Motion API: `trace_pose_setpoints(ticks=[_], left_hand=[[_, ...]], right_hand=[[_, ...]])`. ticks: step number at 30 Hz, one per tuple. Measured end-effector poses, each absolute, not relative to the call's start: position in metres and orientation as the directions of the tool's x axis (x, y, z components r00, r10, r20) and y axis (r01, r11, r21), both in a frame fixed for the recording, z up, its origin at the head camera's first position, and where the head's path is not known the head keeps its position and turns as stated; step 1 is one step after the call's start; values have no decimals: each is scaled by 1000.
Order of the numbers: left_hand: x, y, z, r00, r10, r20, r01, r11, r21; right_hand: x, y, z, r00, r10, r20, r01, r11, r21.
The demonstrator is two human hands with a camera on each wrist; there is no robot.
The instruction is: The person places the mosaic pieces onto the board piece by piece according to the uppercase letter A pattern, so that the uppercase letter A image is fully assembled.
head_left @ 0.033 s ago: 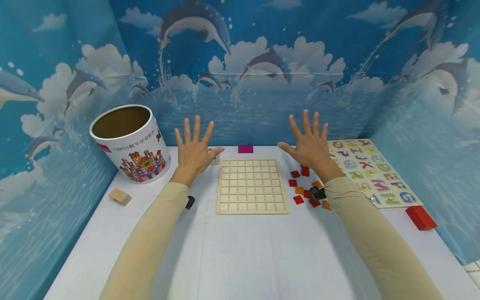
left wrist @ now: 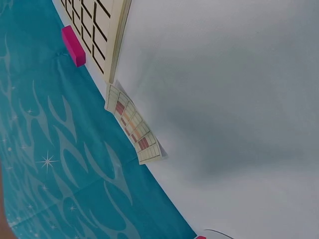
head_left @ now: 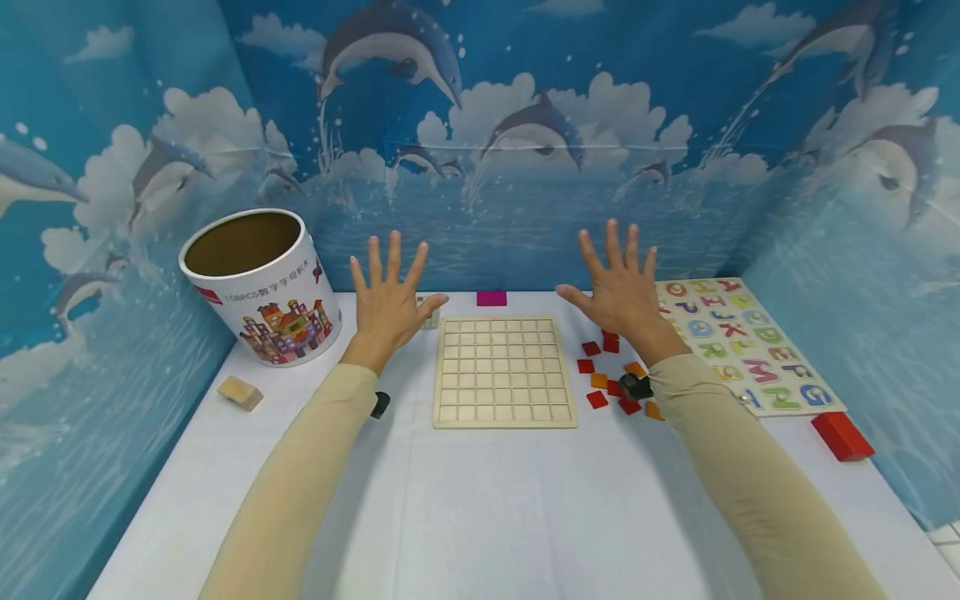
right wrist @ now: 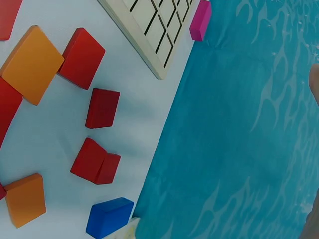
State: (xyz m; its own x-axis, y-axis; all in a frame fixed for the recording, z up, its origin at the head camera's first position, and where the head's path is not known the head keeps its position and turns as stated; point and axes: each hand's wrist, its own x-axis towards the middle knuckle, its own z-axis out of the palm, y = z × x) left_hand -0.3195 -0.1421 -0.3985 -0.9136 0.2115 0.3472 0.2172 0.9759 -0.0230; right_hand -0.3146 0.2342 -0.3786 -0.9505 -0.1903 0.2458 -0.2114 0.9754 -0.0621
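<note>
My left hand is held up over the far part of the table, fingers spread and straight, holding nothing. Level with it on the other side, my right hand has its fingers spread too, with nothing in them. Between and below them lies a pale wooden grid board, its squares bare. A small paper card with a coloured pattern lies by the board's corner, partly behind my left thumb. Under my right wrist are scattered red square tiles and orange tiles. A blue block shows in the right wrist view.
A big white printed bucket stands at the back left, with a wooden block before it. A magenta block sits at the far edge. To the right lie an alphabet board and a red block. Dolphin-printed curtains enclose the table.
</note>
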Motion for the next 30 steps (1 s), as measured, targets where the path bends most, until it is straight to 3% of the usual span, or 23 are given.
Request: trace_pose_setpoints(ticks=[12, 17, 20, 25, 30], left_hand=[[-319, -143, -406, -919, 211, 334, 212, 977, -32], [-312, -153, -413, -933, 189, 306, 194, 981, -15], [-305, -158, -419, -944, 189, 270, 198, 980, 8], [-289, -159, -433, -956, 187, 227, 211, 974, 84], [-271, -153, -449, -969, 218, 112, 239, 942, 234]], right_hand=[[-310, 257, -383, -964, -155, 216, -184, 976, -121], [-307, 278, -393, -976, -69, 208, -131, 945, -299], [-303, 288, -402, -982, 9, 188, -82, 877, -473], [-293, 295, -419, -990, 137, -25, 105, 613, -783], [-287, 290, -433, -944, 131, -303, 330, 386, -861]])
